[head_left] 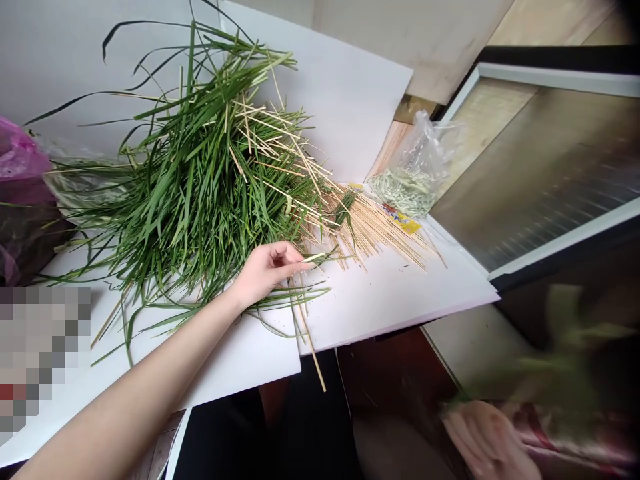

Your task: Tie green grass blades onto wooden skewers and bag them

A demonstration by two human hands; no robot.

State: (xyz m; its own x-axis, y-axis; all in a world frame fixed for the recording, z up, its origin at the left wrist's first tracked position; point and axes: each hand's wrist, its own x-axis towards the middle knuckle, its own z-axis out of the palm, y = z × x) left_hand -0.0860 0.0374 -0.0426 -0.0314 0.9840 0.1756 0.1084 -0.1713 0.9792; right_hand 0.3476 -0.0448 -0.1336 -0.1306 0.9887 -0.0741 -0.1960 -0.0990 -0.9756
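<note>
A big heap of long green leaves (200,173) lies on white boards (390,300), mixed with thin bamboo skewers (370,230) that fan out to the right. My left hand (267,270) reaches in from the lower left to the heap's near edge. Its fingers are curled and pinch the pale end of a green stalk (314,257). My right hand (487,440) is low at the bottom right, smeared by motion. Blurred green leaves (565,360) show just above it, and I cannot make out its fingers.
A pink plastic bag (20,173) sits at the left edge. A clear bag of pale cuttings (415,180) lies beyond the skewers. One loose skewer (313,350) sticks out over the board's front edge. A metal-faced framed panel (545,167) stands at the right.
</note>
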